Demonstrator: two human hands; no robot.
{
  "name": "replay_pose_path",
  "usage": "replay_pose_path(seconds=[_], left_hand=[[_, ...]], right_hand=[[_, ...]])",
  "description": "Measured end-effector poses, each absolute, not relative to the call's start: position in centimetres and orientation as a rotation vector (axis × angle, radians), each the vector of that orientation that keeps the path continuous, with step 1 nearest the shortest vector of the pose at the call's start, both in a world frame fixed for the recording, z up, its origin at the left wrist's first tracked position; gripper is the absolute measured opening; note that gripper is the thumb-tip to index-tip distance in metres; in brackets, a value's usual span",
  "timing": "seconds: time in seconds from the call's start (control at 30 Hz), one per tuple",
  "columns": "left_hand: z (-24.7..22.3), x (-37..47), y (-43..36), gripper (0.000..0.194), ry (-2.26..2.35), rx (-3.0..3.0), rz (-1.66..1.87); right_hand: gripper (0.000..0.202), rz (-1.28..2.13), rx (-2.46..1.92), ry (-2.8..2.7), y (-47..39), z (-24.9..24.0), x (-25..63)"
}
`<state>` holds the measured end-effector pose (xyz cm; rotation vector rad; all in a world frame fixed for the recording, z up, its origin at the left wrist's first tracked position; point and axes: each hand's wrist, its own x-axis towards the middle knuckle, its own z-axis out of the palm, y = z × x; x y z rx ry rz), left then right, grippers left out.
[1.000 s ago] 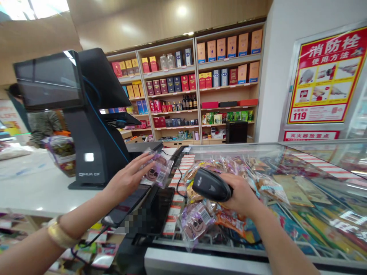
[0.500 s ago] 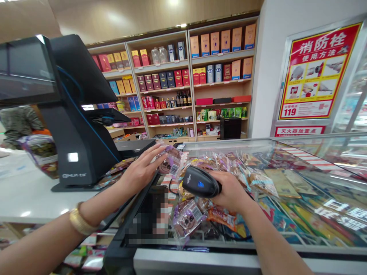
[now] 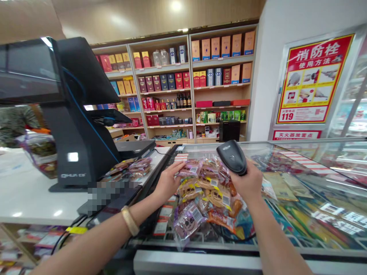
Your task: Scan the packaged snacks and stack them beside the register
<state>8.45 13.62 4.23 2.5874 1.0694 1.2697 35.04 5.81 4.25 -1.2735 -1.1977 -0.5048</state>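
Note:
My left hand (image 3: 169, 181), with a gold bracelet at the wrist, has its fingers closed at the left edge of a purple-edged snack packet (image 3: 190, 169). The thumb's hold is partly hidden. My right hand (image 3: 250, 178) grips a black barcode scanner (image 3: 233, 156), raised over the right side of the pile. Beneath my hands, clear packets of round brown snacks lie on the freezer's glass top (image 3: 289, 154). Among them are a yellow-edged packet (image 3: 217, 196), a purple-edged packet (image 3: 189, 221) in front with its barcode up, and an orange packet (image 3: 222, 220).
On the white counter (image 3: 28, 198) at left stand a black checkout terminal (image 3: 83, 152) and a small heap of packets (image 3: 140, 168). A tied bag (image 3: 40, 154) sits behind the terminal. Shelves of boxes (image 3: 164, 83) line the back wall. A black cable (image 3: 235, 240) crosses the glass.
My left hand has moved right, from a packet held before the scanner to the pile. My right hand has lifted the scanner up and rightward. The heap on the counter now shows.

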Motion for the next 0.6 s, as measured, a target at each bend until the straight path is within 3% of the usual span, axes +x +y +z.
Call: replay_pose_path(seconds=[0.3,0.47,0.6], left_hand=[[2.5,9.2,13.1,0.083,0.763,2.641,0.844],[2.3,7.1,12.3,0.082,0.763,2.648,0.803],[3.3,4.1,13.0,0.067,0.983,2.656,0.995]], right_hand=[[0.016,-0.523,-1.281,-1.193,6.0,3.9,35.2],[0.017,-0.523,-1.273,-1.213,5.9,3.7,35.2],[0.02,-0.536,-1.271,-1.219,5.9,3.7,35.3]])
